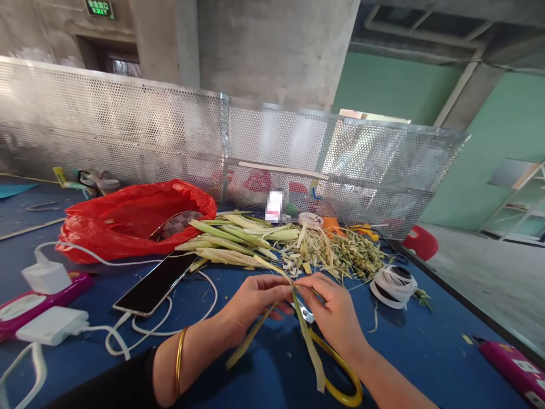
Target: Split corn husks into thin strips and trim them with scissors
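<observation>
My left hand (pixel 261 301) and my right hand (pixel 326 298) meet over the blue table, both pinching strips of pale green plant leaf (pixel 307 341). One strip end rises up and left from the fingers, another hangs below my left hand, and a third drops between the hands. The exact spot where the fingertips meet is partly hidden. Beneath my right hand lies a pair of scissors with yellow handles (pixel 355 386), its metal pivot showing between the hands. Just beyond sits a pile of long pale green leaf stalks (pixel 238 238).
Dried plant scraps (pixel 349 253) lie right of the stalks. A white ribbon spool (pixel 394 287) stands at the right. To the left are a red plastic bag (pixel 106 218), a phone (pixel 155 284), chargers (pixel 53 325) and looping white cables. A perforated metal screen (pixel 276 136) borders the table's back.
</observation>
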Demonstrator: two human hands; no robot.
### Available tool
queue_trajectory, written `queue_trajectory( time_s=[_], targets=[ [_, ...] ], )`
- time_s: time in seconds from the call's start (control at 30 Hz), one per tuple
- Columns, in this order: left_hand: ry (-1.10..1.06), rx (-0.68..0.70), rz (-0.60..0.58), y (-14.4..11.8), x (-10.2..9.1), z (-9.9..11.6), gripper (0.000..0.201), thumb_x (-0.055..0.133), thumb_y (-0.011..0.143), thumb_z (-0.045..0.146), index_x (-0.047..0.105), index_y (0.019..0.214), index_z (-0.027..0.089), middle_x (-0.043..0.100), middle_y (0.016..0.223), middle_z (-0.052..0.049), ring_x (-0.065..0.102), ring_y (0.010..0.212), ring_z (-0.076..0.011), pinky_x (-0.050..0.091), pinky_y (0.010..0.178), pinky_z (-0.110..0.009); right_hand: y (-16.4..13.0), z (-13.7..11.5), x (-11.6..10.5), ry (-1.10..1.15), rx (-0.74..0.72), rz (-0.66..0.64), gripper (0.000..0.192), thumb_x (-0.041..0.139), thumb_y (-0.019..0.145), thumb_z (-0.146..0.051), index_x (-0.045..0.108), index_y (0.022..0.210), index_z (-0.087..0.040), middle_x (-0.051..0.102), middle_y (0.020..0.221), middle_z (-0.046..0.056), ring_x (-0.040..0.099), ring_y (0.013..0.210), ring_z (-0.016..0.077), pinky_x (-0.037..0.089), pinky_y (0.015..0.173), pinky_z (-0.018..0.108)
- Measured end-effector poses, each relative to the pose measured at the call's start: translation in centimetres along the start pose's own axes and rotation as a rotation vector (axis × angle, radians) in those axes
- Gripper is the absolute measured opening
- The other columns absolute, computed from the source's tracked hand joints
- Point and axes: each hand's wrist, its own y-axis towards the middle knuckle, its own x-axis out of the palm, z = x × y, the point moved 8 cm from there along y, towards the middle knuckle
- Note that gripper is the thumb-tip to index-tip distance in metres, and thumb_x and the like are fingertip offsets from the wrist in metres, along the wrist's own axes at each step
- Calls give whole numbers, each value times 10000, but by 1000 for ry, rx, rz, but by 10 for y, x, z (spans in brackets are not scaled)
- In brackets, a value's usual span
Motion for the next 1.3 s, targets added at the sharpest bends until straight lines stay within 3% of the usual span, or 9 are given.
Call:
queue_trajectory(
  time_s=[0.1, 0.23, 0.47, 0.57, 0.77, 0.97, 1.17, 1.3],
  targets=[
    [89, 22, 85, 2, -4, -5, 322, 719, 685, 388, 717, 887, 138, 710, 796, -64, 655, 708, -159, 441, 577, -207, -2, -1, 4, -60, -21, -12, 199, 490, 895, -265, 671, 834, -211, 621, 766, 40, 589, 709, 171, 448, 652, 260],
    [68, -25, 109, 3, -4, -13, 324, 710, 691, 413, 723, 855, 134, 707, 708, -63, 656, 680, -157, 447, 589, -213, -4, 5, 9, -50, 14, -25, 192, 502, 887, -251, 672, 804, -216, 624, 734, 25, 595, 701, 168, 457, 652, 253],
    [-151, -174, 41, -1, 4, -20, 273, 710, 710, 292, 695, 940, 146, 718, 836, -81, 646, 629, -116, 425, 486, -161, -6, 5, 13, -56, -24, -30, 154, 492, 877, -207, 628, 948, -219, 668, 882, 40, 629, 815, 176, 468, 738, 264],
    [-206, -220, 56, -2, 3, -22, 242, 700, 709, 226, 698, 930, 128, 719, 878, -100, 637, 597, -110, 408, 435, -151, -6, 8, 11, -83, 22, -22, 100, 489, 878, -221, 589, 887, -215, 663, 815, 25, 624, 759, 168, 458, 691, 250],
    [-220, -311, 36, -3, 3, -32, 271, 748, 672, 331, 692, 849, 133, 721, 937, -103, 661, 609, -115, 360, 382, -127, -6, 5, 13, -143, -22, -48, 127, 486, 878, -189, 584, 801, -211, 624, 743, 4, 579, 710, 152, 422, 665, 242],
    [-165, -315, 95, -2, -3, -34, 259, 759, 643, 321, 697, 793, 119, 721, 926, -118, 628, 525, -78, 160, 303, -109, -5, 3, 15, -112, -34, -67, 122, 512, 875, -188, 592, 788, -217, 636, 789, 7, 588, 753, 152, 418, 690, 238],
    [-267, -371, -53, -4, 10, -36, 223, 690, 710, 301, 707, 857, 134, 694, 869, -79, 506, 437, -6, 140, 303, -87, -4, 5, 13, -110, -28, -51, 138, 502, 881, -194, 588, 776, -216, 617, 778, 7, 584, 745, 156, 423, 691, 245],
    [-222, -327, -15, -1, 4, -35, 138, 668, 709, 246, 703, 755, 120, 679, 788, -54, 428, 402, 9, 171, 313, -94, -4, 3, 15, -109, -42, -58, 132, 513, 881, -193, 591, 778, -215, 616, 784, 4, 580, 750, 151, 420, 690, 243]
  ],
)
